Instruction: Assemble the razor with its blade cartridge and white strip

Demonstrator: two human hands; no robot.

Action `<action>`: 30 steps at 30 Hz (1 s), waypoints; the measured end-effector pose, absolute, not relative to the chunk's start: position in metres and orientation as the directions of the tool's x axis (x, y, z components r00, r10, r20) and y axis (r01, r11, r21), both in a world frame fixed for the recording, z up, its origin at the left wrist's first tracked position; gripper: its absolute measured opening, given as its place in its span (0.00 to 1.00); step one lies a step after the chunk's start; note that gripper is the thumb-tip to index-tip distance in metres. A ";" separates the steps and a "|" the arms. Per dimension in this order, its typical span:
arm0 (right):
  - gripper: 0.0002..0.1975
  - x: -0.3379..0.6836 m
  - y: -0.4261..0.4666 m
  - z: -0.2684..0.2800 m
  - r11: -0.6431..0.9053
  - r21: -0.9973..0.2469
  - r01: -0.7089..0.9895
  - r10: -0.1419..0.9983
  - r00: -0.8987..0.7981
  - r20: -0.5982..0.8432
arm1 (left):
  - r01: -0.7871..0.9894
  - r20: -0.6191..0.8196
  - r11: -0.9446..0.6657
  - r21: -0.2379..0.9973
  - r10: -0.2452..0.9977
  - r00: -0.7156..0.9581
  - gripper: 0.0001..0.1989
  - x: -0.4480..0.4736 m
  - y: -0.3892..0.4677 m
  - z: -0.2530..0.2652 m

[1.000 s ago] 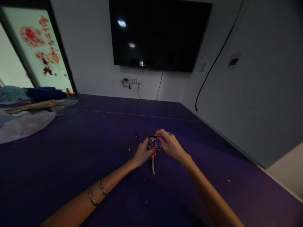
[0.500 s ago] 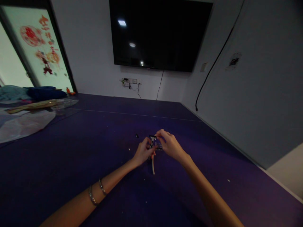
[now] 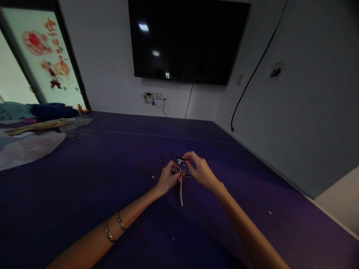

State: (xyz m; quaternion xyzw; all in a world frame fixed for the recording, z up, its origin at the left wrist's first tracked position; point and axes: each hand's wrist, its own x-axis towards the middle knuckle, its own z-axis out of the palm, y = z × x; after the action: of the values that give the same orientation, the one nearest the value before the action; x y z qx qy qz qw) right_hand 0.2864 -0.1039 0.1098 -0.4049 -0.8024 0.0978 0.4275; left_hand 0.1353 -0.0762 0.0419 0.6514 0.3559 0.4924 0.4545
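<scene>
My left hand (image 3: 167, 178) is closed round a small black-and-silver piece (image 3: 179, 162), whose exact kind I cannot make out. It has a T-shaped upper end with a dark bar across the top. My right hand (image 3: 200, 170) pinches the right end of that bar between thumb and fingers. Below my left fingertips a thin beige strip (image 3: 181, 194) extends toward me; its upper end is hidden by my fingers. A small dark object (image 3: 189, 175) shows between the hands, partly covered. A small black bit (image 3: 162, 160) lies just beyond my left hand.
The hands work over a wide dark purple surface (image 3: 112, 164) dotted with small white scraps. Clear plastic (image 3: 33, 149), a brown flat piece (image 3: 39, 127) and dark blue cloth (image 3: 53, 111) lie at left. Ahead, a television (image 3: 190, 41) hangs on the wall; a black cable (image 3: 252, 76) hangs at right.
The piece's upper end has tilted, so its dark bar now looks thinner. My right fingers have shifted slightly left and up along it. My left hand has moved slightly left.
</scene>
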 end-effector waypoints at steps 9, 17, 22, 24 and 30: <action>0.14 0.292 -0.096 0.108 0.598 -0.567 0.566 0.762 -0.182 0.622 | -0.052 0.390 -0.387 0.921 0.907 0.159 0.12 0.124 -0.061 0.056; 0.09 0.293 -0.089 0.096 0.482 -0.585 0.652 0.864 -0.245 0.440 | -0.012 0.367 -0.374 0.927 0.903 0.224 0.15 0.117 -0.058 0.079; 0.12 0.278 -0.094 0.085 0.510 -0.607 0.610 0.857 -0.424 0.294 | -0.041 0.329 -0.331 0.943 0.903 0.275 0.14 0.120 -0.064 0.083; 0.13 0.271 -0.097 0.082 0.518 -0.615 0.595 0.849 -0.448 0.282 | -0.055 0.326 -0.324 0.944 0.901 0.287 0.15 0.122 -0.064 0.081; 0.15 0.259 -0.101 0.078 0.502 -0.598 0.625 0.865 -0.380 0.328 | 0.127 0.403 -0.474 0.871 0.838 0.368 0.16 0.113 -0.058 0.084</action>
State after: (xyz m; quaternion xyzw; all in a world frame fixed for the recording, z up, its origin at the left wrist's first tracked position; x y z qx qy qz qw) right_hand 0.2586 -0.1007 0.0777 -0.4608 -0.8084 0.1919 0.3121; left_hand 0.1132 -0.0578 0.0836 0.7288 0.3311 0.4540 0.3913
